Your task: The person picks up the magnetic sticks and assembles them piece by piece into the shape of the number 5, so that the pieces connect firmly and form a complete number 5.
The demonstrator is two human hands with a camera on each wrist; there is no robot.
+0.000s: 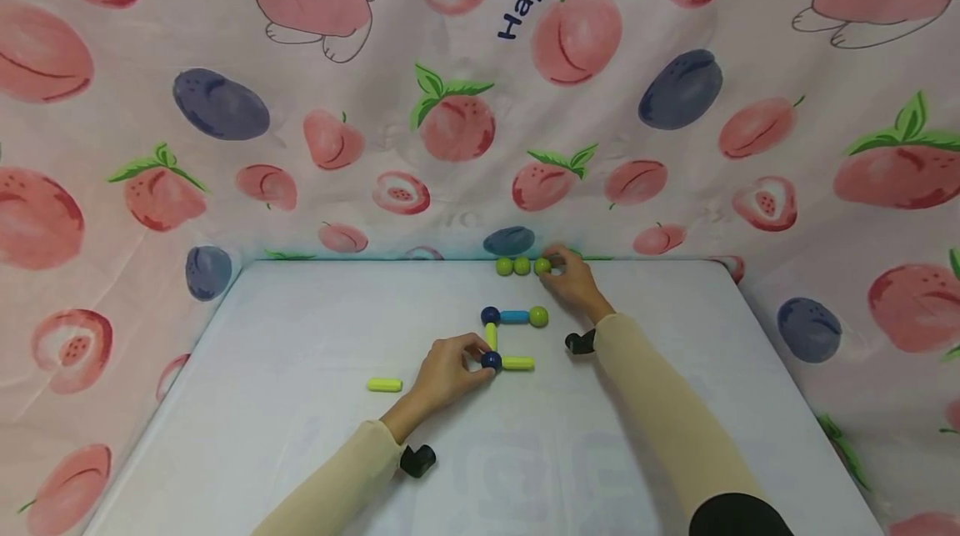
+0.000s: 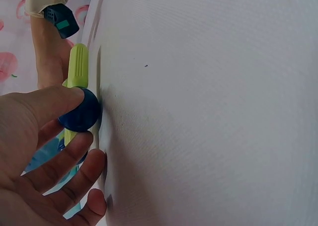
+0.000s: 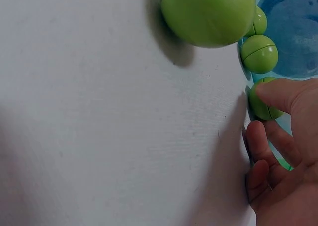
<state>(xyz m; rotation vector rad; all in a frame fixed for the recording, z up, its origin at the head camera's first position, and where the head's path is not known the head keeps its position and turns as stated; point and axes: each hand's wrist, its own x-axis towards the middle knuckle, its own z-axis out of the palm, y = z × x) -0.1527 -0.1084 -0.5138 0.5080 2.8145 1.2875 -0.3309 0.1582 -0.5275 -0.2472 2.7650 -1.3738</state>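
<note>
My left hand point(image 1: 447, 371) pinches a dark blue ball point(image 1: 491, 361) between thumb and fingers. From that ball a yellow-green rod point(image 1: 517, 363) points right, and another yellow-green rod point(image 1: 491, 337) runs back to a second dark blue ball point(image 1: 490, 316). A blue rod point(image 1: 514, 317) joins this one to a green ball point(image 1: 538, 317). At the table's back edge my right hand point(image 1: 572, 279) grips the rightmost green ball point(image 3: 267, 99) of a short row. Two more green balls, one in the middle point(image 1: 522, 267) and one at the left point(image 1: 504, 267), sit beside it.
A loose yellow-green rod point(image 1: 384, 385) lies left of my left hand on the white table point(image 1: 300, 328). Behind the table's back edge hangs a fruit-printed cloth point(image 1: 465, 44). Black wrist devices are on both arms, the left one point(image 1: 417, 461) near the tabletop.
</note>
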